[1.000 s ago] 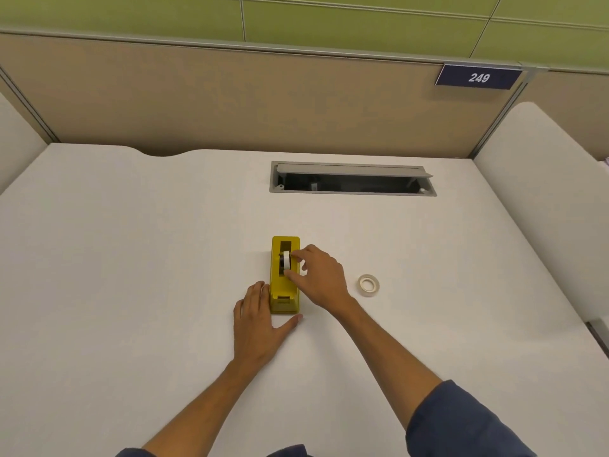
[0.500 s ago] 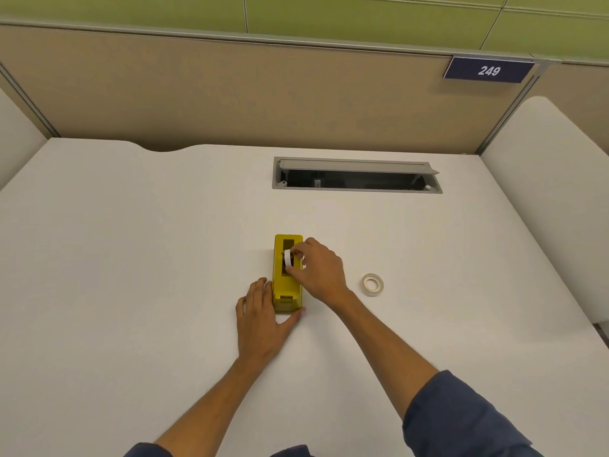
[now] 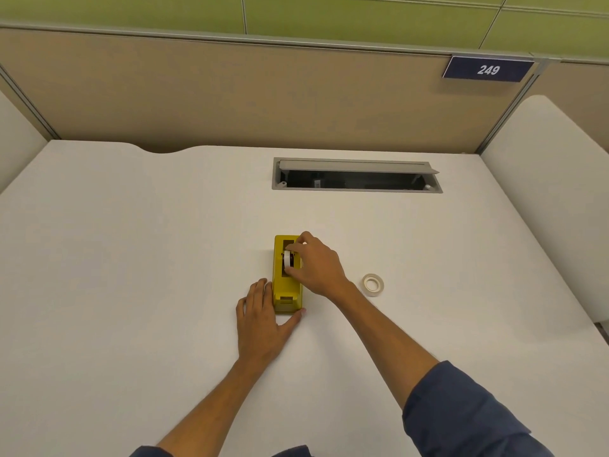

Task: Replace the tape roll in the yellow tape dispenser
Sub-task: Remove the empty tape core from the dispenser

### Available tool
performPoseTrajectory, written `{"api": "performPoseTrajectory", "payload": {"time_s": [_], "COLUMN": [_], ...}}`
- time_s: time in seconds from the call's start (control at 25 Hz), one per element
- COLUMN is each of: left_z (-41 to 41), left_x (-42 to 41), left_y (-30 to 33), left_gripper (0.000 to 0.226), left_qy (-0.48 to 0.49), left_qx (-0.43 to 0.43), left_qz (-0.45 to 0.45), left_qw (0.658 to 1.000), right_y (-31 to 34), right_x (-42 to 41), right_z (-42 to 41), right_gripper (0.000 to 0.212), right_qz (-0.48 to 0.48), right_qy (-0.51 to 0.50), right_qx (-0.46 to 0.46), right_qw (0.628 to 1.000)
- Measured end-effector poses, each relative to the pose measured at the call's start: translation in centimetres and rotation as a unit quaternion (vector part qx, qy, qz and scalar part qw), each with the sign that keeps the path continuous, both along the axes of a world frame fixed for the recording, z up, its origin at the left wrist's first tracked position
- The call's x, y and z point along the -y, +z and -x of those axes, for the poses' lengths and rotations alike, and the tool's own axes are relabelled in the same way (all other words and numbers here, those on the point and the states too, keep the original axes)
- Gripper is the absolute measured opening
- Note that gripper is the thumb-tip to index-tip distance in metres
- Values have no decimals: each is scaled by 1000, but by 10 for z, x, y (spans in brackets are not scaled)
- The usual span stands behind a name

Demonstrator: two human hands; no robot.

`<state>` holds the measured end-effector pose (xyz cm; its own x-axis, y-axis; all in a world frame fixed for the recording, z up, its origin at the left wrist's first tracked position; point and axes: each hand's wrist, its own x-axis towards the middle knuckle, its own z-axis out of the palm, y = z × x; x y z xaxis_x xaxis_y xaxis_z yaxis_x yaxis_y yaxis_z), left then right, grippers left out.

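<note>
Dispenser point(image 3: 287, 285) sat on the white desk point(image 3: 131, 258), long axis running away from the person, roughly mid-desk in front of the cable hatch point(image 3: 357, 175). Right hand point(image 3: 314, 265) was over the well, fingers and thumb pinching the white roll point(image 3: 288, 258) that stood on edge in the slot. Couldn't tell whether the roll was seated on its bearers or partly lifted. Second roll point(image 3: 373, 284) lay flat on the desk to the right, clear of the dispenser.

Step in hand, as I judged it: working the roll in or out of the well. Doing it well meant pulling or pushing straight along the slot, not twisting, keeping the core's axle level so both ends cleared the notches together. Grip on the roll's rim, not the tape face, to avoid sticking fingers or unspooling. Base had to be held against the pull.

Pose: left hand point(image 3: 263, 319) lay flat on the desk, fingers straight along the dispenser's left side, thumb spread across its near end, bracing rather than gripping. Right wrist was raised, forearm coming in diagonally from lower right, knuckles up, fingers curled down into the well. Both sleeves point(image 3: 461, 413) were pushed up the forearms.
</note>
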<state>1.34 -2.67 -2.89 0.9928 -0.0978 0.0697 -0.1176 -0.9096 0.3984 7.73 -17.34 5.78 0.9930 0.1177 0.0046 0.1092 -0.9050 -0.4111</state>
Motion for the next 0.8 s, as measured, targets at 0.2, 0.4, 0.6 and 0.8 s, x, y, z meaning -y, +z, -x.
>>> {"api": "performPoseTrajectory", "payload": {"time_s": [0.2, 0.4, 0.6, 0.8], "left_z": [0, -1, -1, -1], "left_x": [0, 1, 0, 0], "left_y": [1, 1, 1, 1], "left_gripper": [95, 94, 93, 94], "left_qy": [0, 8, 11, 11], "left_qx": [0, -2, 1, -1], "left_qz": [-4, 5, 16, 21], "left_qw": [1000, 1000, 1000, 1000], "right_y": [1, 2, 5, 7], "right_x": [0, -3, -10, -10], "right_z": [-1, -1, -2, 2], "right_gripper": [43, 41, 33, 21], "right_qz": [17, 33, 24, 32], "right_qy": [17, 0, -28, -29], "right_qx": [9, 16, 20, 29], "right_qw": [1000, 999, 999, 999]}}
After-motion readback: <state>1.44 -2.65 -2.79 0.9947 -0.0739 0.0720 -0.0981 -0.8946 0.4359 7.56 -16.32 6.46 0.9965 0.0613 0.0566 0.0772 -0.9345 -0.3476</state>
